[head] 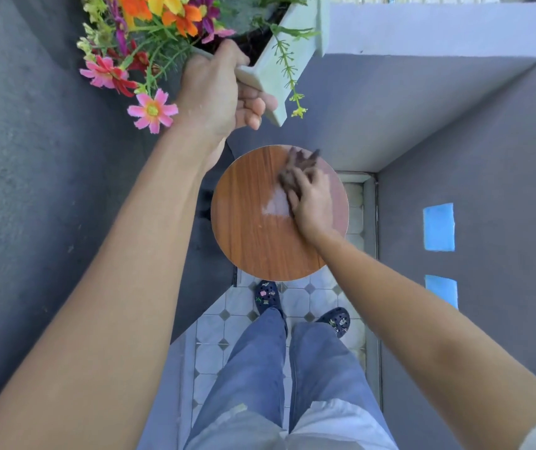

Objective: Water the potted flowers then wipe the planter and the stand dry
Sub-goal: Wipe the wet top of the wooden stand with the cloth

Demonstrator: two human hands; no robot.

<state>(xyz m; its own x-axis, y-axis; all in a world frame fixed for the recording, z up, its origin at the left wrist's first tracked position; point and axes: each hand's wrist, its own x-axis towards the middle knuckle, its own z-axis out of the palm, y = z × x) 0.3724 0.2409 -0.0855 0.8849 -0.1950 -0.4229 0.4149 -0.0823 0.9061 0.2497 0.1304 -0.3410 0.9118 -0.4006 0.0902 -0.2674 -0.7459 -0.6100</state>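
My left hand [218, 92] grips the corner of a pale square planter [287, 64], lifted clear above the stand. The planter is full of orange, pink, purple and yellow flowers [136, 43] that spill over its left side. Below it stands a round wooden stand [250, 235] with a pale wet patch [276, 204] near its middle. My right hand [312, 196] presses a dark brown cloth [294, 170] flat on the stand's top, at the right edge of the wet patch. The cloth looks blurred.
Grey walls close in on the left [32, 190] and right [487, 157], the right one with two blue rectangles [438, 227]. A tiled floor strip [214, 336] runs below, where my legs and dark clogs [268, 295] stand just in front of the stand.
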